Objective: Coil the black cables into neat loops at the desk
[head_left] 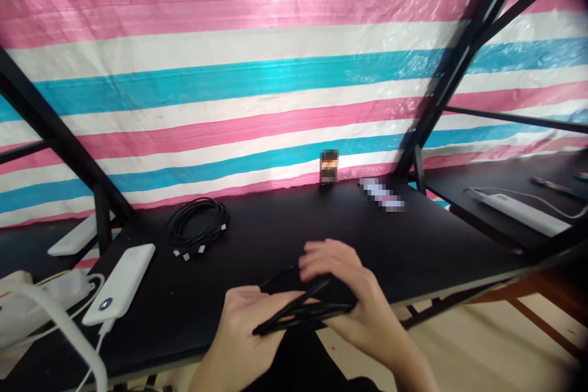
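A looped black cable (303,321) is held between both hands, just above the near edge of the black table (271,226). My left hand (248,327) is closed around the near left side of the loops. On the other side, my right hand (365,297) grips the loops with its thumb low and its fingers curved over the top, slightly blurred. Farther back on the left lies a coiled black cable (197,226), its several light-coloured plug ends spread in front of it and to its right.
Left of the coil lies a white oblong device (122,285) with a cord, near a white power strip (46,300) and a curved white tube (76,327). Two pixelated items (329,166) stand and lie at the back. Slanted black frame bars (441,86) flank the table.
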Available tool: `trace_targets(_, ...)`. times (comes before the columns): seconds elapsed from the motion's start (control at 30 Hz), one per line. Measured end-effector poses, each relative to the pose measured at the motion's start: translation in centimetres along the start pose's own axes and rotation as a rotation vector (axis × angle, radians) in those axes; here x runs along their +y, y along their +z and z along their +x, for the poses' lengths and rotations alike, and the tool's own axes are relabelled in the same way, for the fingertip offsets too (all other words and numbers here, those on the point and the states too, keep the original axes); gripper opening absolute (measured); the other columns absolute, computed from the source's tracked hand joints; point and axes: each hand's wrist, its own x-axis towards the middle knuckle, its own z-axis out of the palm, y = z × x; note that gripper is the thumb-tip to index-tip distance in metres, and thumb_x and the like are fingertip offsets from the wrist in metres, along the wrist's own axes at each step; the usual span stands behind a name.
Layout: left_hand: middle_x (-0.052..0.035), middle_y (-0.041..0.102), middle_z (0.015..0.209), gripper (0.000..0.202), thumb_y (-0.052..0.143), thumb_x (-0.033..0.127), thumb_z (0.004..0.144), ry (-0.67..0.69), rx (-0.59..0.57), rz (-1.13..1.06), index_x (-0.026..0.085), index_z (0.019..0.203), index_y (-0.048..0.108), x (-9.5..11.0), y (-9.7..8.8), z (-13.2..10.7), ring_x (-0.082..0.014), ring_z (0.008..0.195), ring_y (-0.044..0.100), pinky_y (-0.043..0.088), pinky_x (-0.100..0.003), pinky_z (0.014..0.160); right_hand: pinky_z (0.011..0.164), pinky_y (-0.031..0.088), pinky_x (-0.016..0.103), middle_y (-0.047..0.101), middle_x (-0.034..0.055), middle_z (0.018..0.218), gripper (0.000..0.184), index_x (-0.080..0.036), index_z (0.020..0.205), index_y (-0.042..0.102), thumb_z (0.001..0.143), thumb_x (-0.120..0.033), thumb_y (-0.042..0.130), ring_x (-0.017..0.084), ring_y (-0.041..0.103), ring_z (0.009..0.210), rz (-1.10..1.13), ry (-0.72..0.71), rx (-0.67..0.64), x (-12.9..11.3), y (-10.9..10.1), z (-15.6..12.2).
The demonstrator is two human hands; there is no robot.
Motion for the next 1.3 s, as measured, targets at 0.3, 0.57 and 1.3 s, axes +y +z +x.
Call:
trace_targets(0.3,-0.0118,0.064,0.116,0.068,0.081,0.04,0.059,-0.499,0.337,-0.25,0.03,0.123,0.06,-3.4,0.4,1.4,-0.0339,0.114,0.053,0.039,-0.045,0.095,0.04,0.019,0.023,0.031,-0.0043,0.041,0.049,-0.019,0.047,0.037,0.08,-0.046,0.06,0.007,0.026,0.039,0.328,0.585,0.289,3.8,-1.7,-2.2)
trace_targets(0.57,-0.0089,0.067,0.086,0.036,0.065,0.047,0.077,-0.96,0.444,-0.8,0.024,0.104,0.063,-7.3,7.6,-0.8,-0.0221,0.076,0.066,0.047,-0.027,0.059,0.038,0.014,0.025,0.028,-0.0059,0.034,0.053,-0.02,0.042,0.04,0.07,-0.051,0.072,0.005,0.019,0.032,0.683,0.677,0.452,4.9,-2.3,-3.6)
trace_targets(1.3,0.0123,0.033,0.045,0.045,0.05,0.06,0.084,-0.845,0.331,-0.716,0.019,0.103,0.053,-1.4,6.8,1.5,-0.0082,0.027,0.043,0.032,-0.016,0.031,0.03,0.026,0.016,0.04,-0.0093,0.045,0.041,-0.019,0.076,0.05,0.078,-0.058,0.062,0.005,0.033,0.03,0.65,0.827,0.136,6.9,0.6,-1.4)
